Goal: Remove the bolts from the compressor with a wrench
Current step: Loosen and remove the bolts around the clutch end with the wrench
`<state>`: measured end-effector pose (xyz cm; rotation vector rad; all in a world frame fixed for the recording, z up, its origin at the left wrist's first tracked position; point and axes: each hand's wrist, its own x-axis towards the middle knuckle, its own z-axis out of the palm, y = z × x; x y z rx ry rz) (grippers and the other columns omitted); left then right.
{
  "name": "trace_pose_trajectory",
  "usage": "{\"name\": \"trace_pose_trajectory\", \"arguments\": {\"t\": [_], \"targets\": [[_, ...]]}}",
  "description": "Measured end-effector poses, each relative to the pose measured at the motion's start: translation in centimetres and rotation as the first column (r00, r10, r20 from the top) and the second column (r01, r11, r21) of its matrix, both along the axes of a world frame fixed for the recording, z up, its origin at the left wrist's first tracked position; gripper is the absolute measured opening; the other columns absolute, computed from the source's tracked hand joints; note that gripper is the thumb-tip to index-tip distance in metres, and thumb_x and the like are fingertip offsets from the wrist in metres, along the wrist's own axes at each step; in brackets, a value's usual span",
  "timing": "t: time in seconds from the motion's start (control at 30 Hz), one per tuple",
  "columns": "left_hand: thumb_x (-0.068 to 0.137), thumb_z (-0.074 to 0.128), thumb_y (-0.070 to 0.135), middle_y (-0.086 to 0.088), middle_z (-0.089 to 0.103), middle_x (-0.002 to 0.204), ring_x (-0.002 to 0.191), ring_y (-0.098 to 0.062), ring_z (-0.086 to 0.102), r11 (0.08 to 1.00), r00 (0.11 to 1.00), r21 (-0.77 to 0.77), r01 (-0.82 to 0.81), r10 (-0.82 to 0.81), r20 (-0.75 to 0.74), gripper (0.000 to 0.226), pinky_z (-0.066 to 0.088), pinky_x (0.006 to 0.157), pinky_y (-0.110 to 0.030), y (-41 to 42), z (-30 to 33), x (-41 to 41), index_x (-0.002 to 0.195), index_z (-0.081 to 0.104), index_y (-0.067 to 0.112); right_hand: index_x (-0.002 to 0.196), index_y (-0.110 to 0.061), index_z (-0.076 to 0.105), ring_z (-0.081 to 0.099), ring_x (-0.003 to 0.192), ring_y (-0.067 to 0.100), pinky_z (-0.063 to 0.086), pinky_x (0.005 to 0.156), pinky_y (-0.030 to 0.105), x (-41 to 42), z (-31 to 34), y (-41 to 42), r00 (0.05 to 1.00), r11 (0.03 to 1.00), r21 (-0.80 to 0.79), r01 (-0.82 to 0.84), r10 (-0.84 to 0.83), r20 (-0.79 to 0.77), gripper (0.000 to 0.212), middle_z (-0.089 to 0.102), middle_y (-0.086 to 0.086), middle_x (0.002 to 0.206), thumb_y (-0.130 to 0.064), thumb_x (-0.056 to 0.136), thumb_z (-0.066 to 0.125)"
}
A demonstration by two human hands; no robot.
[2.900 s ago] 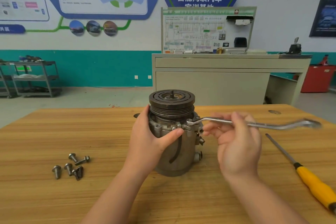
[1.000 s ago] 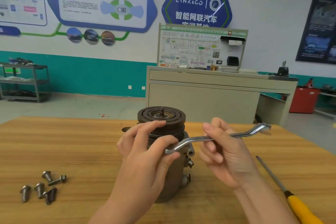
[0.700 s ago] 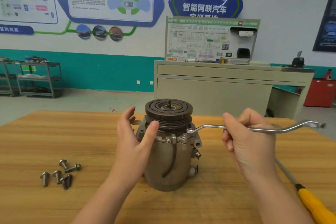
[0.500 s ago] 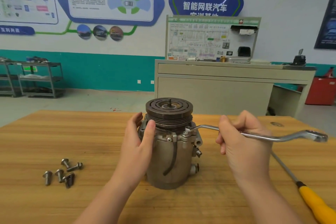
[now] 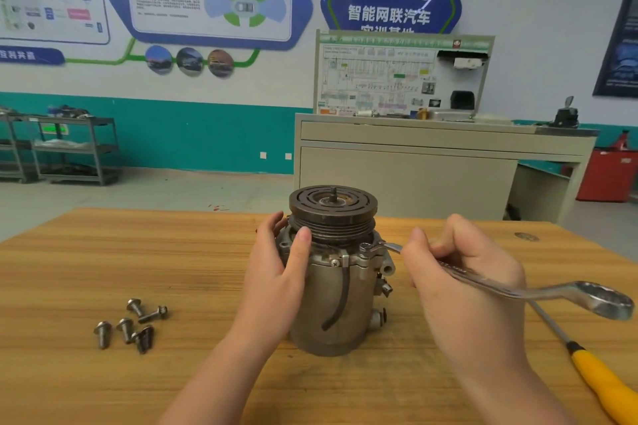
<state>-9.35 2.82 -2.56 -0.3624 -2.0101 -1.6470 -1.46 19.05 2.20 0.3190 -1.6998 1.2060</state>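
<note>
A grey metal compressor (image 5: 331,304) with a dark grooved pulley on top stands upright in the middle of the wooden table (image 5: 103,252). My left hand (image 5: 279,272) wraps around its left side, thumb against the pulley. My right hand (image 5: 462,283) grips the shaft of a silver ring wrench (image 5: 566,297). The wrench's near ring end sits on a bolt (image 5: 366,247) at the compressor's upper right flange; its free end sticks out to the right. Several removed bolts (image 5: 129,324) lie loose on the table at the left.
A yellow-handled screwdriver (image 5: 600,383) lies on the table at the right, under the wrench's free end. Beyond the table stand a beige cabinet (image 5: 414,166) with a wiring board, a metal shelf cart (image 5: 69,148) at the left and a red bin (image 5: 607,172).
My right hand swung the wrench's free end toward me and downward while the ring end stayed on the bolt. My left hand kept hold of the compressor.
</note>
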Motion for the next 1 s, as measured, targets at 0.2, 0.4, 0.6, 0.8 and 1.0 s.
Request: {"name": "trace_pose_trajectory", "arguments": {"t": [0.2,0.4,0.6,0.8,1.0], "targets": [[0.084,0.040,0.065,0.028,0.048,0.122,0.115,0.015,0.044,1.000,1.000,-0.009,-0.010,0.010,-0.008,0.063,0.036,0.094,-0.015,0.0,-0.1,-0.1,0.139,0.034,0.034,0.056,-0.020,0.034,0.035,0.041,0.008,0.027,0.042,0.016,-0.2,0.4,-2.0,0.991,0.992,-0.115,0.050,-0.035,0.127,0.042,0.041,-0.002,0.045,-0.015,0.085,0.064],[0.084,0.042,0.063,0.033,0.047,0.118,0.109,0.025,0.041,1.000,1.000,0.017,0.004,-0.004,-0.010,0.060,0.035,0.089,-0.010,0.0,-0.2,0.1,0.136,0.035,0.035,0.054,-0.025,0.028,0.044,0.043,0.003,0.029,0.039,0.009,-1.1,0.5,-4.9,0.972,0.959,-0.173,0.223,-0.206,0.108,0.052,0.031,-0.008,0.039,-0.015,0.087,0.067],[0.083,0.042,0.062,0.032,0.046,0.118,0.109,0.022,0.042,1.000,1.000,0.020,0.008,-0.008,-0.025,0.063,0.033,0.089,-0.009,0.1,-0.3,0.1,0.139,0.035,0.033,0.050,-0.027,0.024,0.047,0.047,-0.006,0.032,0.044,0.005,-1.4,1.2,-5.5,0.928,0.911,-0.192,0.366,-0.340,0.155,0.056,0.025,-0.010,0.039,-0.016,0.088,0.064],[0.084,0.042,0.060,0.022,0.051,0.122,0.114,0.008,0.049,1.000,1.000,0.013,0.015,-0.015,-0.019,0.061,0.041,0.097,-0.020,0.0,-0.4,0.0,0.137,0.037,0.032,0.059,-0.021,0.033,0.035,0.040,0.010,0.024,0.038,0.021,-0.5,-0.9,-6.7,0.930,0.933,0.006,0.361,-0.361,0.066,0.042,0.037,-0.007,0.048,-0.018,0.093,0.056],[0.083,0.039,0.064,0.033,0.048,0.118,0.111,0.021,0.044,1.000,0.999,0.019,-0.006,0.007,-0.034,0.056,0.035,0.086,-0.008,0.2,-0.3,0.2,0.131,0.037,0.038,0.056,-0.018,0.044,0.046,0.035,0.010,0.033,0.033,0.017,-1.3,0.6,0.7,0.806,0.700,-0.684,-0.206,0.517,0.287,0.040,0.055,0.005,0.046,-0.009,0.088,0.067]]}}
